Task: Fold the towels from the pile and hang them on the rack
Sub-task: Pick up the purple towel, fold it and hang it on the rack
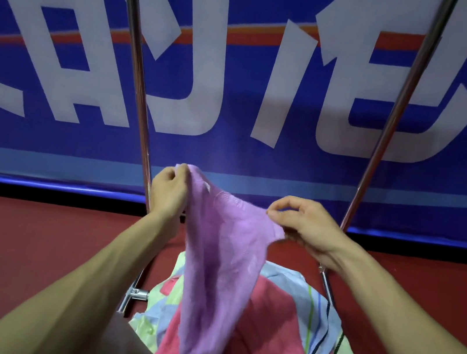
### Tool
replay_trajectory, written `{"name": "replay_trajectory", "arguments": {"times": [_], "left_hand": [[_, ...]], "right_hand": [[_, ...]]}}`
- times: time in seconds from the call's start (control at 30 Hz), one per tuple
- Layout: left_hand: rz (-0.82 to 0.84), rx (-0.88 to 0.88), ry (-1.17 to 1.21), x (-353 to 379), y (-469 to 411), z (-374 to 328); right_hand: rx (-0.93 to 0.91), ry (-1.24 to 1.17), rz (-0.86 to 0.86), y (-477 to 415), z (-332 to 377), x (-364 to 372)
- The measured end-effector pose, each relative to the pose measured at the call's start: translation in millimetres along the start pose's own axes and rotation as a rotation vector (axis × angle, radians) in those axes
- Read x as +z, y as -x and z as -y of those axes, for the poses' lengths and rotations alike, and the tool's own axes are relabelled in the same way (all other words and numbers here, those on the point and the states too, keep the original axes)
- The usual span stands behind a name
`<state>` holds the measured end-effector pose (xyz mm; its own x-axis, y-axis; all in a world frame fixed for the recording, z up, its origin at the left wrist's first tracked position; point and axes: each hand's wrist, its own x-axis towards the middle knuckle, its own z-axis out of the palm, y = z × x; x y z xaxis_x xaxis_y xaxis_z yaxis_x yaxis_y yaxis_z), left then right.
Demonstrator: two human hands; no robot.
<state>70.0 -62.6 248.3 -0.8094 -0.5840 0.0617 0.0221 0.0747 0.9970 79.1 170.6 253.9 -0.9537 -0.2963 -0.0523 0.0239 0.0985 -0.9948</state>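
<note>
Now we hold the purple towel (226, 252) lifted above the pile (269, 326) — left hand (172, 188) grips one corner, right hand (301, 224) pinches the top edge — next, probably, we match corners to fold.

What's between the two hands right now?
Head view: the purple towel, its top edge spanning from left hand to right hand.
</note>
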Motion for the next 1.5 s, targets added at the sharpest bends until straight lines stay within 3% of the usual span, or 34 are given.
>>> {"name": "replay_trajectory", "arguments": {"times": [0.1, 0.17, 0.27, 0.37, 0.5, 0.67, 0.93, 1.07, 1.23, 1.5], "left_hand": [[0.246, 0.115, -0.085, 11, 15, 0], [0.366, 0.133, -0.121, 17, 21, 5], [0.464, 0.115, -0.135, 22, 23, 11], [0.546, 0.127, -0.101, 24, 28, 11], [0.661, 0.105, -0.053, 23, 35, 10], [0.624, 0.017, 0.043, 24, 40, 5], [0.726, -0.117, 0.177, 26, 47, 2], [0.78, -0.09, 0.165, 25, 49, 1], [0.733, 0.061, -0.026, 25, 50, 6], [0.748, 0.166, -0.001, 23, 46, -4]], "right_hand": [[-0.018, -0.099, -0.024, 4, 10, -2], [-0.059, 0.098, -0.067, 4, 6, -1], [-0.174, 0.581, -0.207, 2, -2, -3], [-0.303, 0.717, -0.232, 3, -1, -4], [-0.392, 0.58, -0.219, 3, 3, 0], [-0.331, 0.452, -0.184, -3, -4, 9], [-0.22, 0.437, -0.348, -7, -8, 24], [-0.178, 0.404, -0.366, -8, -9, 26], [-0.149, 0.391, -0.35, -7, -9, 25], [-0.157, 0.443, -0.308, -16, -10, 11]]}}
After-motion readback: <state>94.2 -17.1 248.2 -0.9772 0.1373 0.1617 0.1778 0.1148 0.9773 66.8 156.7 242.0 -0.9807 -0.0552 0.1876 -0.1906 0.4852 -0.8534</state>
